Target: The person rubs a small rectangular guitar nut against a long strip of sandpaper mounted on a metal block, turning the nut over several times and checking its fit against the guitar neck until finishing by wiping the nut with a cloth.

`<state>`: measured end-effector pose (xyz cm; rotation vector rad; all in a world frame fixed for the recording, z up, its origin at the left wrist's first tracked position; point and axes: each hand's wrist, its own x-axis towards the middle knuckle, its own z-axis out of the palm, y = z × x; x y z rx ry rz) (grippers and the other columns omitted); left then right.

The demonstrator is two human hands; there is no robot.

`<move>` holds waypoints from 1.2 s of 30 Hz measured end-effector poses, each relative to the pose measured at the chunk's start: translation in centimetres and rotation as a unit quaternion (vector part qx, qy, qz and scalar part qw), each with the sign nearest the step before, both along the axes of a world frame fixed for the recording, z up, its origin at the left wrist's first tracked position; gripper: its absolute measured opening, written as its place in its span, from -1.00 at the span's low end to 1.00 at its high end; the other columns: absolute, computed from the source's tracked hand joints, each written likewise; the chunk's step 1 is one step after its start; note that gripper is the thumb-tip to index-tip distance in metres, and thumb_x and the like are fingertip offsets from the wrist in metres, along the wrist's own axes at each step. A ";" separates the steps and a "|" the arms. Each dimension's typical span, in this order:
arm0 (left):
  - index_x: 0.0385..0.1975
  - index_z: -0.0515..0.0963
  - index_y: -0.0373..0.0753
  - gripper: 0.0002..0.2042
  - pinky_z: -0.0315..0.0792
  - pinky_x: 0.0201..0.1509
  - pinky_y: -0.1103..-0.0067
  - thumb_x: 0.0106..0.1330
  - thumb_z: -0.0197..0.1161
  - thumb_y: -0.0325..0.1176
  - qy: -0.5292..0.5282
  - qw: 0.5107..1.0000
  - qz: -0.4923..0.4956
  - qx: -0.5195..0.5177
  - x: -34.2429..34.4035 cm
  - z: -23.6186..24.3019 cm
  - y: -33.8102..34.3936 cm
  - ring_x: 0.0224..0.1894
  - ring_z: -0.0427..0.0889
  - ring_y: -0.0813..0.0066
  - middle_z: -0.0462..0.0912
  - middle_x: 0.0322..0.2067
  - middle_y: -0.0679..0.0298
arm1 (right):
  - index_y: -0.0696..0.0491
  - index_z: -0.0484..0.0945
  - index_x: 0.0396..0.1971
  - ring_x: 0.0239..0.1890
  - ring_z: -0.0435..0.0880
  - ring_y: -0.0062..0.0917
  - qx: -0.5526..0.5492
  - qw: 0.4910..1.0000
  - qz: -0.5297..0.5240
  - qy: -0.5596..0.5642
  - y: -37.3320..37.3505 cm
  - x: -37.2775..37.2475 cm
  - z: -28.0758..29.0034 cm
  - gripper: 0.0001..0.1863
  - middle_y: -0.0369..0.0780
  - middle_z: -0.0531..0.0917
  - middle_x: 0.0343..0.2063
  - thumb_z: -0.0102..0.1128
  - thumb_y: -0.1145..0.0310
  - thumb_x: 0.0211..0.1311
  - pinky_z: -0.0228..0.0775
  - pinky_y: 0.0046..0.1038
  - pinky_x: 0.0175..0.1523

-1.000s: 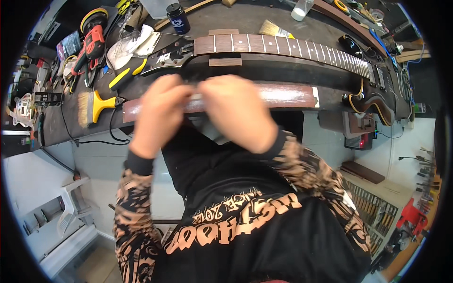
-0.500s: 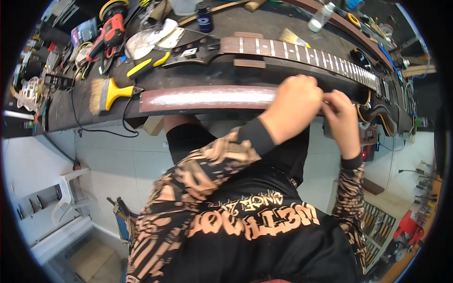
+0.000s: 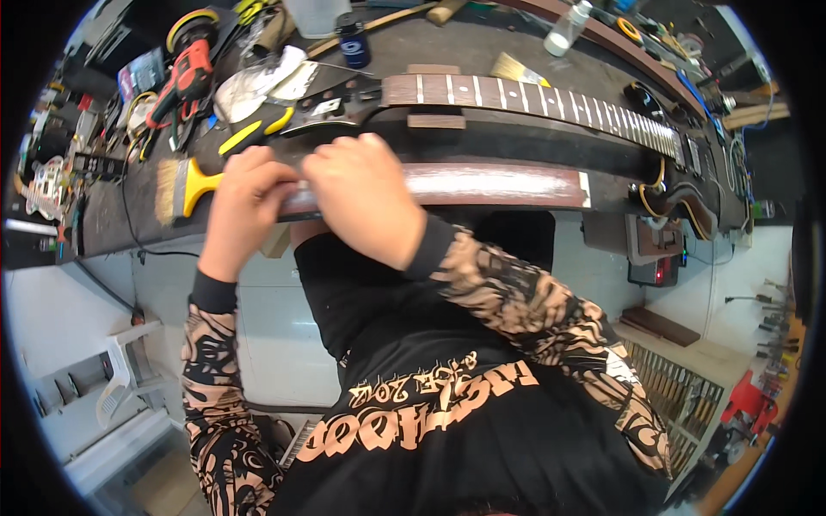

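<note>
A long, narrow bar [image 3: 499, 182] with a reddish-brown, sandpaper-like face lies along the bench's near edge, with a bright glare down its middle. A small white patch shows at its right end. My left hand [image 3: 245, 202] is at the bar's left end, fingers curled in a pinch. Close beside it, my right hand [image 3: 366, 198] bends over the bar with closed fingers. Whatever the fingertips hold is hidden. Behind the bar lies an electric guitar, its dark fretted neck [image 3: 525, 96] resting on a brown block [image 3: 436, 122].
A yellow-handled brush [image 3: 196, 189] lies left of my hands, with yellow-handled pliers [image 3: 255, 131] behind. Farther back are a red sander [image 3: 191, 73], a dark blue bottle [image 3: 352, 43], a second brush [image 3: 519, 69] and a clear bottle [image 3: 568, 30]. Cluttered tools fill the bench's left side.
Both hands have moved from the bar's right end to its left end. The bar's right end is now uncovered. The whole view has shifted slightly.
</note>
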<state>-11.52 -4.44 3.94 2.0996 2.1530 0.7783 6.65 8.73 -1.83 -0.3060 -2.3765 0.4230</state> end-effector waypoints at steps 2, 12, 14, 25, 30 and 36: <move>-0.25 0.75 -0.27 -0.93 0.52 0.07 0.12 0.33 0.49 -0.54 -0.017 0.998 -0.045 0.046 5.5 -2.6 3.8 -0.07 0.68 -0.07 0.61 -0.26 0.09 | -0.05 0.74 -0.30 -0.07 0.83 -0.25 0.027 0.999 -0.020 -0.024 3.7 7.7 0.0 -0.98 -0.25 0.80 -0.29 0.39 0.38 0.32 0.53 -0.11 0.09; -0.33 0.68 -0.24 -0.91 0.56 0.16 0.14 0.20 0.44 -0.54 -0.074 0.970 -0.167 0.158 22.6 -5.1 15.1 0.01 0.71 -0.04 0.68 -0.17 0.10 | 0.01 0.82 -0.25 -0.01 0.69 -0.21 -0.044 0.980 -0.126 -0.148 10.9 25.8 4.4 -0.90 -0.25 0.74 -0.22 0.63 0.40 0.35 0.38 -0.12 0.12; -0.34 0.60 -0.25 -0.90 0.53 0.13 0.10 0.22 0.38 -0.57 -0.072 0.976 -0.157 0.135 16.1 -5.8 10.5 0.02 0.67 -0.09 0.62 -0.19 0.07 | 0.01 0.78 -0.27 0.02 0.70 -0.20 -0.035 0.988 -0.081 -0.130 8.3 20.9 2.7 -0.89 -0.24 0.73 -0.22 0.61 0.39 0.35 0.42 -0.09 0.12; -0.22 0.68 -0.34 -0.86 0.55 0.05 0.12 0.31 0.51 -0.60 -0.053 0.997 -0.038 0.033 6.0 -2.4 1.6 -0.09 0.66 -0.09 0.59 -0.24 0.05 | -0.04 0.71 -0.33 -0.02 0.69 -0.26 0.007 0.999 -0.033 -0.038 1.7 8.3 0.3 -0.90 -0.29 0.73 -0.25 0.49 0.36 0.36 0.43 -0.12 0.13; -0.33 0.63 -0.28 -0.88 0.56 0.12 0.11 0.22 0.44 -0.58 -0.088 0.975 -0.145 0.142 22.2 -5.7 14.4 0.01 0.69 -0.11 0.65 -0.20 0.05 | 0.01 0.79 -0.26 -0.05 0.68 -0.18 -0.042 0.984 -0.127 -0.115 10.6 25.2 3.5 -0.89 -0.25 0.72 -0.26 0.61 0.39 0.34 0.39 -0.09 0.11; -0.30 0.67 -0.26 -0.87 0.57 0.15 0.13 0.18 0.43 -0.58 -0.078 0.979 -0.137 0.132 19.6 -5.0 13.4 0.03 0.72 -0.05 0.69 -0.21 0.09 | 0.06 0.78 -0.27 -0.05 0.70 -0.19 -0.065 0.982 -0.086 -0.158 10.2 22.2 5.1 -0.90 -0.22 0.73 -0.25 0.57 0.43 0.32 0.46 -0.09 0.10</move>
